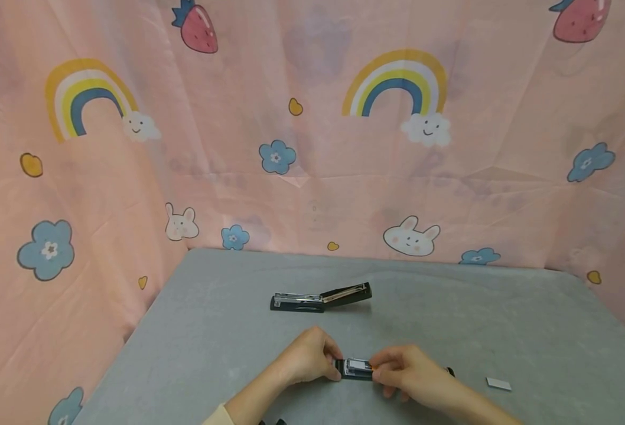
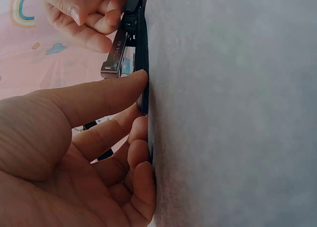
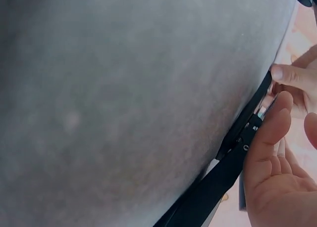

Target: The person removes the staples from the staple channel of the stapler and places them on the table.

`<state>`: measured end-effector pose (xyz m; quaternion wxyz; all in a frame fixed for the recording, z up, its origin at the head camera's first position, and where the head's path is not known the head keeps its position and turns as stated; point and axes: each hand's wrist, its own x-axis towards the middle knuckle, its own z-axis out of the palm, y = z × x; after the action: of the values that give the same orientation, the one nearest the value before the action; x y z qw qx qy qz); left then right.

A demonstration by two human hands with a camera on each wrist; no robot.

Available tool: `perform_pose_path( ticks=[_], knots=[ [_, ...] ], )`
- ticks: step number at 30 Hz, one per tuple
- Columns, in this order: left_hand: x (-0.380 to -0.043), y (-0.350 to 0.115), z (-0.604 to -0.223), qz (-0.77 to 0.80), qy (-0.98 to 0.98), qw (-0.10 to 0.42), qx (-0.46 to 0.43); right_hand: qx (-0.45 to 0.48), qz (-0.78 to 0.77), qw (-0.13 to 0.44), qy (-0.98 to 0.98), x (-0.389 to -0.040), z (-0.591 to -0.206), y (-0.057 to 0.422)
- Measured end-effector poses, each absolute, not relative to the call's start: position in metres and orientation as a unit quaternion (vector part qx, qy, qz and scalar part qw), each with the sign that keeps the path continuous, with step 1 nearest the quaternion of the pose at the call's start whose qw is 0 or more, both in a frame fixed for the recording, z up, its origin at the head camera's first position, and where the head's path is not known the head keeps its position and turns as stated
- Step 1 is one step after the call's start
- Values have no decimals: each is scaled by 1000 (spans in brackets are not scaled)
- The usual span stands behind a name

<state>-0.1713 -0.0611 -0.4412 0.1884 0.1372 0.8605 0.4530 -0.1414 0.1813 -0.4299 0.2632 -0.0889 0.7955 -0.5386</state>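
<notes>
An unfolded black stapler lies on the grey table with its metal magazine facing up. My left hand pinches the front end of its base, thumb on the near side and fingers behind. In the left wrist view the magazine stands raised off the base. My right hand is over the stapler's hinge end, its loosely bent fingers touching along the magazine and the thumb apart from them. The stapler's black top arm reaches back under the right hand, which mostly hides it in the head view.
A second stapler, also folded wide open, lies farther back on the table. To the right of my right hand is a small strip of staples. A pink printed curtain hangs behind and on both sides.
</notes>
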Motion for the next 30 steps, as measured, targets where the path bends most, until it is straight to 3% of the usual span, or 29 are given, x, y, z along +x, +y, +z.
perform_pose_path(
  ticks=[11, 22, 30],
  knots=[
    [-170, -60, -440, 448, 865, 177, 141, -72, -543, 283, 787, -141, -429, 174],
    [-169, -60, -441, 451, 864, 175, 139, 15, -583, 321, 746, -140, -431, 169],
    [-169, -60, -441, 449, 865, 177, 137, 57, -610, 319, 724, -141, -431, 165]
  ],
)
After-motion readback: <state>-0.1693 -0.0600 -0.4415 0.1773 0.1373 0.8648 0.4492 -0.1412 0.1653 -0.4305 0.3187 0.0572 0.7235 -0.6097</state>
